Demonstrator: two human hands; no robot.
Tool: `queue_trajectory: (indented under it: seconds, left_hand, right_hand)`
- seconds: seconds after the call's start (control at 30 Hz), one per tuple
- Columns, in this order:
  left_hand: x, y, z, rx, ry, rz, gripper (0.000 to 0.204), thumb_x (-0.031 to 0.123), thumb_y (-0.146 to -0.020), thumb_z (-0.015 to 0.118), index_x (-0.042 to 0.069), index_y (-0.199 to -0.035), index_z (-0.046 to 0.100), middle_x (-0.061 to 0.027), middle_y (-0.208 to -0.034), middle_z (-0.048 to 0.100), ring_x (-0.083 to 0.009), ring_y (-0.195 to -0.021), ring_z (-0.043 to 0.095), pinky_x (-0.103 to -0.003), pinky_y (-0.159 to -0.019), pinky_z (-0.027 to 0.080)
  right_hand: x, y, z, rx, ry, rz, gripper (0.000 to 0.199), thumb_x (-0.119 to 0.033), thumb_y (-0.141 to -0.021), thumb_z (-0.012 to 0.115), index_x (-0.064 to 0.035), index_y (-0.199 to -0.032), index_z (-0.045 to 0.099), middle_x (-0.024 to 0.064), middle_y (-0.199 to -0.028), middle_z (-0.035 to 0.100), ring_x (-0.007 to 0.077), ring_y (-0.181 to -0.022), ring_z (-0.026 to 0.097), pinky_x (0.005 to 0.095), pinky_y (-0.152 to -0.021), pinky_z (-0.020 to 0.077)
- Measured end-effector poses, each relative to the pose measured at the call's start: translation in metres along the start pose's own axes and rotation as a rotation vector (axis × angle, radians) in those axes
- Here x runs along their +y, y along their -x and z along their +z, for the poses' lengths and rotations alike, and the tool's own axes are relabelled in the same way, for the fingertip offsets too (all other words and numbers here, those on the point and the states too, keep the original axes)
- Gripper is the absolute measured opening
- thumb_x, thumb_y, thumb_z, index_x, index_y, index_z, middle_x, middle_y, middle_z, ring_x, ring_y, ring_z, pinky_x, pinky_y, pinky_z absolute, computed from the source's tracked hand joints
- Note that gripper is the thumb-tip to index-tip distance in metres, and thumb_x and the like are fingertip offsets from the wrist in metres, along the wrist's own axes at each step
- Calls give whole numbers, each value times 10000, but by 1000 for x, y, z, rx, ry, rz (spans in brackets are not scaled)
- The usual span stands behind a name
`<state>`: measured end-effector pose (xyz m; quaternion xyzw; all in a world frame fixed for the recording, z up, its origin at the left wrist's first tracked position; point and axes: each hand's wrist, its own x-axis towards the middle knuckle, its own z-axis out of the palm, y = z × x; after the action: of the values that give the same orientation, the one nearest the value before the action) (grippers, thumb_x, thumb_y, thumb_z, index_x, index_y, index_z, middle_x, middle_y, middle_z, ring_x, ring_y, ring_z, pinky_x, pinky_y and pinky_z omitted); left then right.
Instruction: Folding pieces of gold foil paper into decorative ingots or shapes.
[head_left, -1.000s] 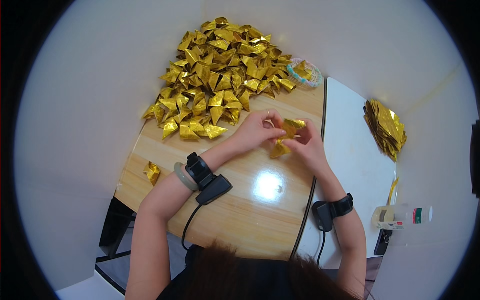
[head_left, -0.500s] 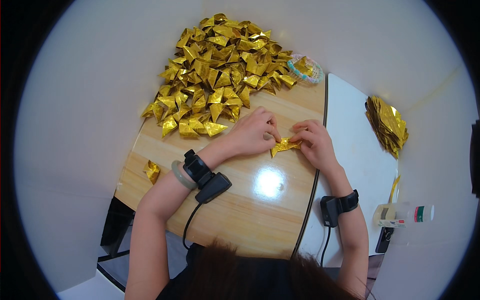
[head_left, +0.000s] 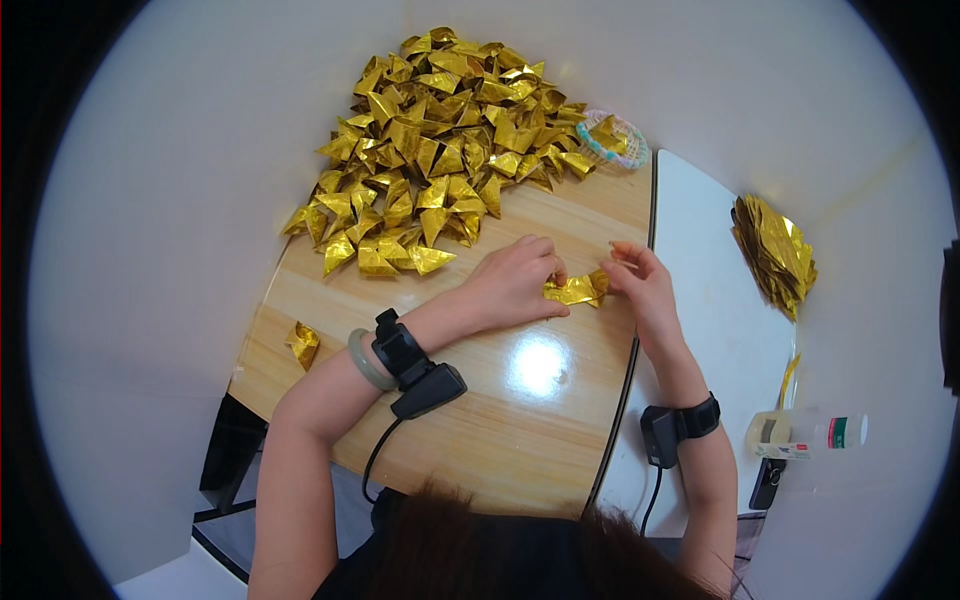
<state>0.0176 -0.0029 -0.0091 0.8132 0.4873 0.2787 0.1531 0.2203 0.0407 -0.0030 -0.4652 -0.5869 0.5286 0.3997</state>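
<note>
- The left hand (head_left: pixel 525 282) was partly closed, its fingers bent, with the left end of a small gold paper piece (head_left: pixel 577 291) between fingertips and thumb.
- The right hand (head_left: pixel 643 288) was half open at the piece's right end, fingers curled; whether it gripped the paper or only touched it, I could not tell.
- That piece was over the right part of the wooden table (head_left: pixel 450 430), nearer than the big pile.
- A small round basket (head_left: pixel 628 160) with a pastel rim sat at the table's far right, beside the pile; a gold folded piece (head_left: pixel 605 133) showed inside its rim.
- A clear bottle (head_left: pixel 805 432) with a white cap was at the right, near the edge of the white table (head_left: pixel 700 300), with something pale yellow in its left end.
- The pile of folded gold pieces (head_left: pixel 430 140) covered the far left.
- One folded piece (head_left: pixel 302 345) lay apart at the near left.
- A stack of gold sheets (head_left: pixel 772 255) lay at the far right.
</note>
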Motion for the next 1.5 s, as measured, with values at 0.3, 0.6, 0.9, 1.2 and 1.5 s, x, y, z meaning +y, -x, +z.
queue_trajectory:
  seconds: [0.3,0.6,0.9,1.2,1.5]
  left_hand:
    - [1,1,3,23,17,-82,294,255,-670,752,63,-861,638,-86,-897,556,-262,-932,539,-353,-792,459]
    - [-4,-2,-1,35,107,-56,223,171,-663,678,22,-824,641,-114,-835,597,-262,-815,581,-344,-736,482]
    - [-7,-5,-1,-3,206,-202,194,167,-702,668,27,-834,640,-111,-799,601,-230,-757,596,-330,-692,491]
    - [-14,-4,5,-22,217,5,198,169,-752,698,50,-889,619,-82,-898,558,-239,-915,518,-321,-791,426]
    - [-16,-6,7,-27,984,-309,176,103,-822,681,24,-943,582,-9,-882,612,-61,-740,569,-205,-626,447]
  right_hand:
    - [1,9,12,-44,452,-274,342,-64,-752,682,-36,-1069,555,82,-850,630,171,-756,617,292,-690,510]
    - [-6,12,7,-244,660,-448,166,-42,-716,655,-41,-876,611,91,-834,599,229,-758,595,314,-678,501]
    - [-4,9,4,-298,631,-530,180,-39,-699,641,-35,-874,603,92,-927,579,239,-860,569,327,-726,483]
    - [13,-6,-3,-228,678,-649,220,-72,-775,680,-39,-957,560,94,-1000,567,211,-844,552,314,-710,463]
    - [-10,6,9,-252,48,-105,163,-78,-835,668,-26,-966,586,-7,-735,616,30,-629,523,178,-566,411]
